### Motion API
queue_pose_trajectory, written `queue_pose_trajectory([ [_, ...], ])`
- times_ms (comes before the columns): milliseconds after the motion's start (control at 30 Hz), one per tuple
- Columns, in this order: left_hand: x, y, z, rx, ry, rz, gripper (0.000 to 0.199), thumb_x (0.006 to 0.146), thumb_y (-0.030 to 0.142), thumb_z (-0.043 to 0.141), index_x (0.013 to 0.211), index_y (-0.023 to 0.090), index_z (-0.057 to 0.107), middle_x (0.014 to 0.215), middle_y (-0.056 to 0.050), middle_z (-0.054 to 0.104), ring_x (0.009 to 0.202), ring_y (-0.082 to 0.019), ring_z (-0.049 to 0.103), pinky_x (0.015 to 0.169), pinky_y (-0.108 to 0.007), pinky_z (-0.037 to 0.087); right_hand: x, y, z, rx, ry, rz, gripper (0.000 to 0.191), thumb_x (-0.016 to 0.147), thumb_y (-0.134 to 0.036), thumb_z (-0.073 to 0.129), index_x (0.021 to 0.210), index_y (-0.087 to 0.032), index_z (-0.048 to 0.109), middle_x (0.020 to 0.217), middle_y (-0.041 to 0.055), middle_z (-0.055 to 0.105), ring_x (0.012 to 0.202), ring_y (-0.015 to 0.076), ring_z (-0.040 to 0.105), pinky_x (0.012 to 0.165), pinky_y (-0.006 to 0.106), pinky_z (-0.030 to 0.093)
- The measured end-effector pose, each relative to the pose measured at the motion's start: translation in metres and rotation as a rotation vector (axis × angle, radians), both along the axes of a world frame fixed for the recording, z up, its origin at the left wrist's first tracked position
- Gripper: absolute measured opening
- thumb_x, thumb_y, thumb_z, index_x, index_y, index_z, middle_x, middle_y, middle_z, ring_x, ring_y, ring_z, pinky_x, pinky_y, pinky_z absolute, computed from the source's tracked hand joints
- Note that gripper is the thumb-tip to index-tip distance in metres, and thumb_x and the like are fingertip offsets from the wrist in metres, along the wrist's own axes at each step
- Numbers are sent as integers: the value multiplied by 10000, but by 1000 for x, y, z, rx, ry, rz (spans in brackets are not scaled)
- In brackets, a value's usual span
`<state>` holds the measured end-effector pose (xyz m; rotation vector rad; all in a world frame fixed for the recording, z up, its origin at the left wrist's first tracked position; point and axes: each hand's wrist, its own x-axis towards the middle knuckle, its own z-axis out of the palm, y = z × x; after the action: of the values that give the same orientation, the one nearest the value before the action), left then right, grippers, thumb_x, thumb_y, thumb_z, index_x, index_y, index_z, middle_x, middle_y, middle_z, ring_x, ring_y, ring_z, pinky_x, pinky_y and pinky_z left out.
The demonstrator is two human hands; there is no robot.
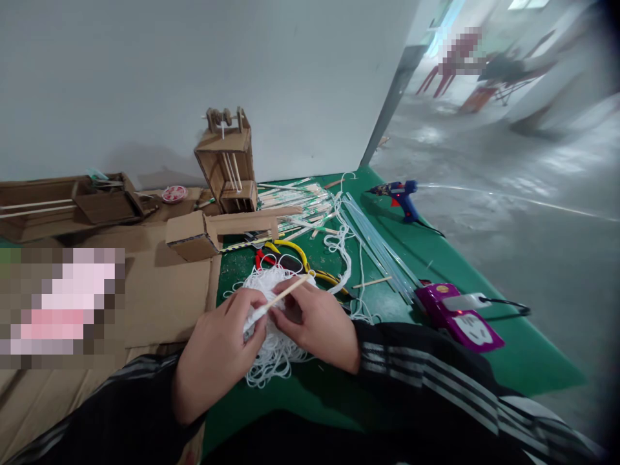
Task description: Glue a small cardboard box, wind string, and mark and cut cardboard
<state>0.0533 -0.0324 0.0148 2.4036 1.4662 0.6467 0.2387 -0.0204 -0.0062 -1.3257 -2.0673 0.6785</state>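
Between my hands is a thin wooden stick (288,290), its lower end wrapped in white string. My left hand (223,345) is closed round that wrapped end. Thumb and fingers of my right hand (314,316) are pinched close beside the stick; whatever they grip, perhaps string, is hidden. Below both hands lies a loose heap of white string (271,368) on the green tabletop (310,413). Just beyond it are yellow-handled pliers (295,248) and a red-handled tool (259,258), both partly covered by the string.
A cardboard tower (237,165) stands against the wall, with a cardboard box (194,236) before it. Rightward lie wrapped sticks (295,200), clear glue sticks (380,248), a blue glue gun (407,200) and a purple power strip (455,316). Cardboard sheets (165,290) cover the left side.
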Motion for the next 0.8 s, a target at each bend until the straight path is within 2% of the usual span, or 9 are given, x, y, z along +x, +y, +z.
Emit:
queue_pose_trajectory([
  [167,0,1,-2,30,109,22,90,915,283,526,981,248,474,780,18,671,664,-208,674,560,-284,406,-1,2,3,-34,26,2,82,866,-236,588,838,-164,618,830,41,587,732,164,552,670,285,434],
  [400,0,1,-1,0,119,0,90,927,288,502,1013,261,496,830,22,719,693,-220,696,582,-296,418,-1,3,3,-40,185,24,140,859,-153,594,725,-175,559,769,1,549,695,131,499,629,254,388],
  [567,-1,1,2,-94,51,-15,132,932,292,478,1058,266,507,951,6,737,811,-223,708,660,-304,456,-1,4,4,-91,332,46,115,849,-114,575,749,-169,591,751,-4,535,664,125,486,605,250,386],
  [800,2,1,0,-73,40,48,130,910,314,527,1032,271,525,883,20,734,756,-213,705,619,-290,464,-4,3,2,-152,335,2,103,876,-194,544,808,-165,616,741,14,570,665,148,494,615,274,410],
])
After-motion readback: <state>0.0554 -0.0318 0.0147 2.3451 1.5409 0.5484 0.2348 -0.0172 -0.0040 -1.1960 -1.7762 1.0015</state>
